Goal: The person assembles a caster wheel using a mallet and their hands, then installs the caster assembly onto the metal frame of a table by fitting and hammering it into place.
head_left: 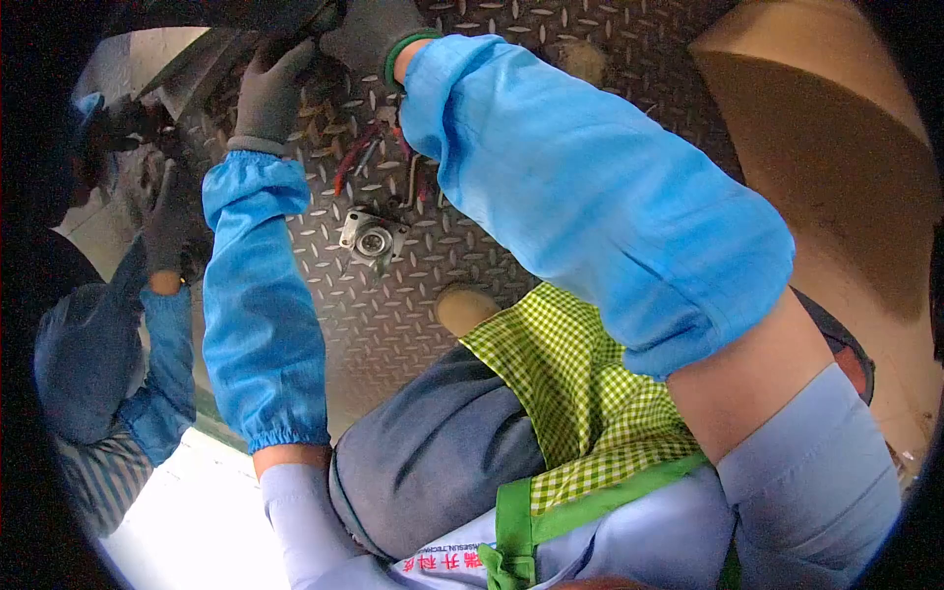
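My left hand (272, 93), in a grey glove, reaches up to a dark object (265, 18) at the top edge of the view. Its fingers are bent against this object, whose kind is lost in shadow. Close beside it is my right hand (369, 31), in a grey glove with a green cuff, its fingers curled at the same dark place. What either hand grips cannot be made out. Below them, red-handled tools (354, 162) and a bent metal rod (411, 182) lie on the tread plate. Nearer to me sits a square metal plate with a round centre (373, 240).
Diamond-pattern metal tread plate (393, 334) spreads beneath my arms. A large brown cardboard piece (826, 147) stands at the right. On the left, a co-worker in a dark cap (88, 364) and blue sleeves reaches in with a gloved hand (162, 221). A shoe tip (464, 311) shows by my knee.
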`<action>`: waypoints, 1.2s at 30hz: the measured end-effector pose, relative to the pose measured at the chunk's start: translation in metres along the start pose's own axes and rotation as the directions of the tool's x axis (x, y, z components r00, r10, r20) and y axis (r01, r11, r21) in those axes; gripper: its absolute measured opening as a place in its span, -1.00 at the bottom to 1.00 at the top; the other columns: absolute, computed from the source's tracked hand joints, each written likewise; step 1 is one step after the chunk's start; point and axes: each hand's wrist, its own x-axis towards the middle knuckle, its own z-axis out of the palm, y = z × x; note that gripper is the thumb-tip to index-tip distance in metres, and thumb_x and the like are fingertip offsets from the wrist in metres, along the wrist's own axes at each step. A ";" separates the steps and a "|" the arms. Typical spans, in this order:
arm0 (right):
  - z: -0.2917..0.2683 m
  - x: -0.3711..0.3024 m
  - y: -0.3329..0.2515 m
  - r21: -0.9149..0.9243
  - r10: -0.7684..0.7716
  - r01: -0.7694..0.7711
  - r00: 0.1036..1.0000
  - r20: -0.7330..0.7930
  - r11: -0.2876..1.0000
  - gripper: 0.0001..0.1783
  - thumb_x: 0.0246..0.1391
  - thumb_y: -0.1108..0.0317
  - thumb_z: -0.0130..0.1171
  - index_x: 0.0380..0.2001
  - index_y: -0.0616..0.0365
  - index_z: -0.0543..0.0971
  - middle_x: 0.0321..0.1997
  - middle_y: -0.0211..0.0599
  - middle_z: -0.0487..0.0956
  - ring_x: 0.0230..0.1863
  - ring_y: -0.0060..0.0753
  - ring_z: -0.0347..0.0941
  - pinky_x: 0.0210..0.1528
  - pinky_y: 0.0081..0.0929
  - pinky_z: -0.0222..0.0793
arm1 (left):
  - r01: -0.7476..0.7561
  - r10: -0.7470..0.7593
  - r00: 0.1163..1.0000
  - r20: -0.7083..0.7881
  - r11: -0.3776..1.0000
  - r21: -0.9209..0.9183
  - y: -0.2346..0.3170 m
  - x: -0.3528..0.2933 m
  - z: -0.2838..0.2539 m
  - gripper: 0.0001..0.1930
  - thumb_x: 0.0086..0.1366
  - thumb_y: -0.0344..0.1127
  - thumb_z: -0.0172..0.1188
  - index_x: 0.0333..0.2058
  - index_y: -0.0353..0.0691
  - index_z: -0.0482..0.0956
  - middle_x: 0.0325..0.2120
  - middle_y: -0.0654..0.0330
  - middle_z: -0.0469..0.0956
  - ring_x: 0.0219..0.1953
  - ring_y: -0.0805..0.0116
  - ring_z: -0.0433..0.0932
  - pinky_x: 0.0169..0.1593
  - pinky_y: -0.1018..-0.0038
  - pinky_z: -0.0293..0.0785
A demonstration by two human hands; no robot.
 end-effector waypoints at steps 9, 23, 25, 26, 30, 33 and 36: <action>0.007 -0.024 -0.028 -0.619 0.003 -0.242 0.933 -0.361 0.747 -0.54 -0.15 0.15 0.13 -0.22 0.23 0.37 -0.10 0.19 0.40 -0.04 0.15 0.32 -0.03 -0.14 0.27 | -0.081 0.083 0.996 -0.034 0.995 0.056 -0.031 0.005 -0.014 -0.66 0.10 -0.29 0.22 -0.14 -0.25 0.48 -0.24 0.19 0.52 -0.25 0.36 0.50 -0.15 0.51 0.42; 0.000 0.052 0.027 0.121 -0.123 0.157 0.961 -0.247 0.980 -0.68 -0.12 0.18 0.04 -0.45 0.24 0.57 -0.33 0.12 0.52 -0.16 0.10 0.42 -0.11 -0.13 0.33 | 0.073 -0.084 0.992 -0.099 0.991 -0.109 0.021 0.000 0.019 -0.60 0.09 -0.38 0.21 -0.07 -0.27 0.39 -0.17 0.15 0.49 -0.18 0.28 0.49 -0.15 0.44 0.47; 0.009 0.041 0.014 0.164 -0.122 0.161 0.967 -0.225 0.973 -0.70 -0.10 0.21 0.01 -0.44 0.21 0.58 -0.32 0.08 0.53 -0.17 0.09 0.43 -0.11 -0.14 0.33 | 0.052 -0.078 0.985 -0.152 0.984 -0.171 0.020 -0.014 0.014 -0.60 0.09 -0.38 0.20 -0.07 -0.26 0.40 -0.17 0.15 0.49 -0.18 0.28 0.49 -0.15 0.45 0.46; 0.013 0.036 0.006 0.200 -0.104 0.150 0.970 -0.220 0.968 -0.72 -0.08 0.23 -0.02 -0.44 0.18 0.60 -0.30 0.05 0.54 -0.18 0.08 0.43 -0.11 -0.15 0.34 | 0.020 -0.066 0.981 -0.185 0.971 -0.239 0.017 -0.020 0.010 -0.61 0.10 -0.38 0.20 -0.07 -0.25 0.40 -0.17 0.15 0.49 -0.18 0.29 0.49 -0.15 0.46 0.46; 0.050 0.078 0.002 -0.884 0.064 -0.215 0.976 -0.207 0.416 -0.70 -0.04 0.24 -0.07 -0.44 0.13 0.61 -0.29 -0.03 0.56 -0.19 0.03 0.45 -0.11 -0.18 0.33 | 0.096 -0.120 0.987 -0.107 0.975 -0.202 0.018 -0.001 0.020 -0.61 0.11 -0.37 0.18 -0.05 -0.26 0.39 -0.17 0.14 0.49 -0.17 0.29 0.48 -0.10 0.47 0.41; 0.056 0.065 -0.009 -0.902 0.010 -0.176 0.982 -0.187 0.394 -0.67 -0.03 0.20 -0.10 -0.47 0.13 0.62 -0.29 -0.10 0.57 -0.18 -0.01 0.45 -0.10 -0.21 0.33 | -0.140 0.177 0.978 -0.107 0.948 0.286 0.003 -0.007 0.005 -0.65 0.05 -0.50 0.16 -0.13 -0.14 0.52 -0.19 0.05 0.52 -0.17 0.18 0.51 -0.10 0.38 0.42; 0.039 0.050 -0.011 -0.813 0.043 -0.270 0.956 -0.290 0.516 -0.67 -0.04 0.20 -0.09 -0.47 0.15 0.61 -0.25 -0.07 0.55 -0.16 0.00 0.44 -0.10 -0.18 0.34 | 0.001 0.014 0.992 -0.126 0.992 0.123 0.004 -0.008 0.001 -0.65 0.04 -0.50 0.16 -0.13 -0.15 0.51 -0.19 0.08 0.52 -0.20 0.19 0.51 -0.12 0.38 0.43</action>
